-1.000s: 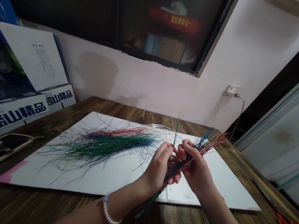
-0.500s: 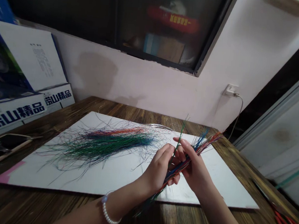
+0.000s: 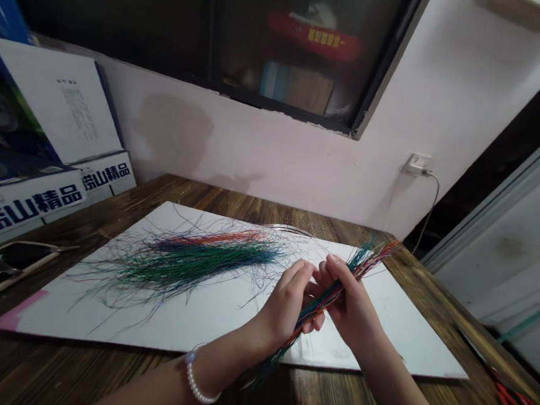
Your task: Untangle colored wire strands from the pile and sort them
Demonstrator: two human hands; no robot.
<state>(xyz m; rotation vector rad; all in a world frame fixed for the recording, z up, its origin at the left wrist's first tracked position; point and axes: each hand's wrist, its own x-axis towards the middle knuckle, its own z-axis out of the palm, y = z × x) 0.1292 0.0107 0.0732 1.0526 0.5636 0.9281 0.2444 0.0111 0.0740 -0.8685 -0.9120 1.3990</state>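
- Pale wall (image 3: 266, 139) stands at 12 o'clock, behind a brown wood table (image 3: 47, 372)
- White board (image 3: 410, 328) lies on the table, maybe so the thin colours show up well
- Loose wires (image 3: 208, 257) lie on it, between 9 and 10 o'clock from the hands
- Left hand (image 3: 285, 298) curls around the wire bunch (image 3: 318, 304); cannot tell if its fingertips pinch anything else
- Right hand (image 3: 354, 295) grips it too, perhaps so no wires slip out; the bunch slants from 7 to 2 o'clock
- Red-handled tool (image 3: 503, 399) sits at 4 o'clock
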